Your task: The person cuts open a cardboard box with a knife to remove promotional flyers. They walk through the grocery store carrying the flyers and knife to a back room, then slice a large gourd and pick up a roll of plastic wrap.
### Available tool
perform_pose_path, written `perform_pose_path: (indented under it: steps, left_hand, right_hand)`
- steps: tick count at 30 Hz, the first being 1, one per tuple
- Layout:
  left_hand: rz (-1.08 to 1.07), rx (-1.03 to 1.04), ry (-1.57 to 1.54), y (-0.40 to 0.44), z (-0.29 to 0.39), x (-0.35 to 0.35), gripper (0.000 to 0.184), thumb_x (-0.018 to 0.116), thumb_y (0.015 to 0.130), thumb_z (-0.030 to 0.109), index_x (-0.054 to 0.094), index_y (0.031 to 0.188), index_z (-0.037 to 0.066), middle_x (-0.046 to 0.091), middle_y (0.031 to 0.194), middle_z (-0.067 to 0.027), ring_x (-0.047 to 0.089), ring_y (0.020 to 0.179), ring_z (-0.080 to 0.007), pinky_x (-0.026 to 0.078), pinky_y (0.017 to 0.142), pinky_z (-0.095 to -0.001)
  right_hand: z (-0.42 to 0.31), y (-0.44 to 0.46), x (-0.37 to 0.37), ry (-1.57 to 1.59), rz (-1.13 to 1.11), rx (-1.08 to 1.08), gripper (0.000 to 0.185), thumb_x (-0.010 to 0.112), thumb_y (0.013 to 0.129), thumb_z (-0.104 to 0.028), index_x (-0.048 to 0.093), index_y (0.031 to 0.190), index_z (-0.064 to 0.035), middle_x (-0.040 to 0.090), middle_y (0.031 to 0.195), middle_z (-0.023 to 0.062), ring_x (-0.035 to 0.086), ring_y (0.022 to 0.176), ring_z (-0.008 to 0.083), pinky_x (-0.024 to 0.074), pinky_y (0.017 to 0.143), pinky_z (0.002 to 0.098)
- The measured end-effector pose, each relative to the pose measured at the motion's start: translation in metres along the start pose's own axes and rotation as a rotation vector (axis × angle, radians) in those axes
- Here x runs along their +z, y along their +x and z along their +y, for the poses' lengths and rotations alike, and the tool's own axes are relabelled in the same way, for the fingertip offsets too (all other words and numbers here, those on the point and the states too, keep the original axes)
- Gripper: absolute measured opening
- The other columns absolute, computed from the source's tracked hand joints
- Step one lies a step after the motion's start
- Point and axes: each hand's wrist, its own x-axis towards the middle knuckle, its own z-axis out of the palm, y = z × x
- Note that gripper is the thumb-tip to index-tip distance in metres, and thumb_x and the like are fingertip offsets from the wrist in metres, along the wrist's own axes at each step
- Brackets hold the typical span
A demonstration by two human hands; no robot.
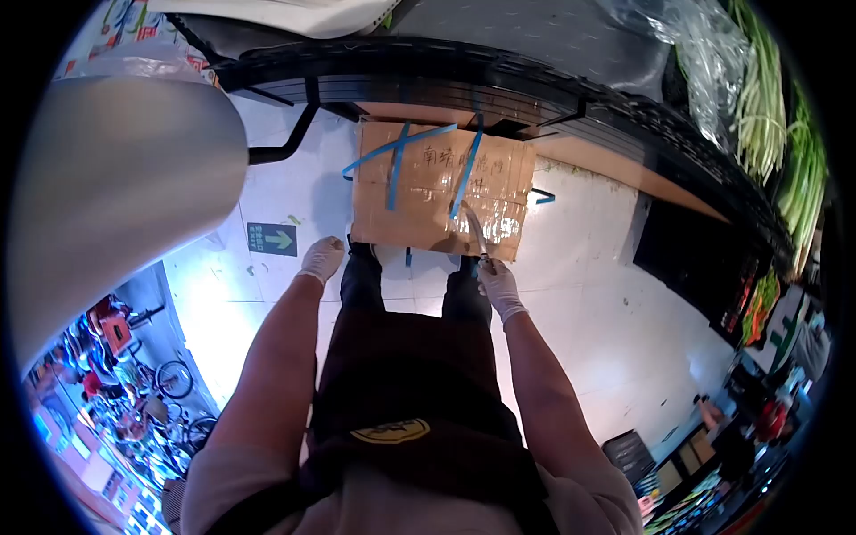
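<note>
A brown cardboard box (pixel 428 227) with handwriting and shiny tape on top sits on the floor at my feet. Loose, severed-looking blue straps (pixel 394 178) lie across it, their ends sticking out past the sides. My right hand (pixel 499 287), in a white glove, grips a knife (pixel 481 236) by its handle; the blade points forward over the box's near right part. Whether the blade touches the cardboard I cannot tell. My left hand (pixel 323 259), also gloved, is closed in a fist beside the near left corner of the box, with nothing visible in it.
A black display rack (pixel 348 67) overhangs the box's far edge, with green vegetables (pixel 761 116) at its right. A thick pale column (pixel 134 178) stands at left. An exit sign (pixel 272 239) marks the floor. Bicycles (pixel 174 379) are at far left, a black crate (pixel 629 456) behind right.
</note>
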Motion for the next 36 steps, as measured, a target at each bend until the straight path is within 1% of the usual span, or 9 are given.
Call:
perform_pose_path:
  steps: [3,5,9,12,16,21,24,29,36]
  left_hand:
    - [0.011,-0.105,-0.421,0.013,0.020,0.041,0.032,0.048,0.085,0.028,0.064,0.097,0.003,0.064,0.094,-0.0200,0.060,0.093,-0.0339,0.046,0.080,-0.0381]
    - [0.187,-0.031,-0.389,0.019,0.039,0.054,0.033,0.052,0.085,0.029,0.063,0.101,0.003,0.063,0.098,-0.0212,0.059,0.096,-0.0362,0.045,0.083,-0.0371]
    - [0.353,0.003,-0.358,0.069,0.044,0.075,0.045,0.049,0.087,0.026,0.049,0.121,-0.003,0.054,0.116,-0.0232,0.052,0.107,-0.0361,0.043,0.089,-0.0359]
    - [0.613,0.087,-0.094,0.130,0.012,0.109,0.046,0.051,0.084,0.020,0.044,0.126,0.001,0.048,0.123,-0.0257,0.052,0.107,-0.0361,0.044,0.088,-0.0385]
    - [0.299,-0.042,-0.754,0.149,0.020,0.104,0.037,0.054,0.084,0.015,0.048,0.119,0.002,0.052,0.117,-0.0194,0.053,0.103,-0.0291,0.045,0.085,-0.0344]
    - [0.336,-0.050,-0.709,0.162,0.004,0.107,0.012,0.056,0.086,0.009,0.056,0.098,0.005,0.061,0.097,-0.0051,0.054,0.086,-0.0115,0.046,0.075,-0.0241]
    - [0.077,0.064,-0.951,0.159,-0.002,0.080,0.010,0.058,0.086,0.008,0.059,0.096,0.005,0.061,0.090,-0.0019,0.054,0.083,-0.0105,0.046,0.075,-0.0255]
    - [0.022,-0.017,-1.112,0.150,-0.010,0.086,0.017,0.058,0.087,0.014,0.059,0.102,0.006,0.060,0.090,0.0007,0.053,0.083,-0.0092,0.045,0.075,-0.0250]
    - [0.062,-0.040,-1.233,0.132,0.003,0.083,0.019,0.057,0.088,0.019,0.060,0.104,0.009,0.059,0.089,0.0031,0.049,0.075,-0.0070,0.040,0.069,-0.0215]
  right_hand:
    - [-0.010,0.019,-0.014,-0.241,-0.018,-0.167,0.022,0.061,0.082,-0.019,0.055,0.098,-0.0049,0.054,0.067,0.0004,0.048,0.049,0.0087,0.0409,0.045,0.0243]
    - [0.000,0.042,-0.016,-0.442,0.022,-0.416,0.023,0.061,0.082,-0.019,0.056,0.100,-0.0049,0.056,0.068,0.0005,0.048,0.049,0.0084,0.0417,0.045,0.0246]
    - [-0.048,0.061,0.001,-0.544,-0.114,-0.412,0.032,0.063,0.080,-0.030,0.060,0.097,-0.0033,0.064,0.084,0.0110,0.061,0.074,0.0213,0.0481,0.066,0.0327]
    - [-0.061,0.082,0.026,-0.407,-0.153,-0.404,0.028,0.061,0.083,-0.030,0.062,0.096,-0.0052,0.065,0.083,0.0104,0.062,0.073,0.0215,0.0483,0.065,0.0320]
    - [-0.104,0.074,0.051,-0.584,-0.171,-0.451,0.028,0.055,0.087,-0.031,0.059,0.105,-0.0102,0.064,0.095,0.0154,0.062,0.081,0.0311,0.0483,0.070,0.0368]
    - [-0.127,0.071,0.073,-0.688,-0.186,-0.569,0.025,0.054,0.085,-0.029,0.057,0.103,-0.0117,0.062,0.090,0.0163,0.060,0.083,0.0353,0.0476,0.070,0.0410]
    - [-0.140,0.069,0.089,-0.811,-0.110,-0.731,0.025,0.056,0.083,-0.026,0.056,0.105,-0.0128,0.060,0.089,0.0144,0.060,0.082,0.0323,0.0479,0.068,0.0406]
    - [-0.150,0.082,0.112,-1.056,-0.059,-0.921,0.017,0.053,0.085,-0.021,0.055,0.098,-0.0100,0.059,0.086,0.0132,0.059,0.079,0.0326,0.0470,0.064,0.0431]
    - [-0.178,0.084,0.109,-1.172,-0.207,-0.756,0.023,0.053,0.085,-0.022,0.057,0.103,-0.0087,0.060,0.090,0.0129,0.060,0.085,0.0325,0.0475,0.069,0.0402]
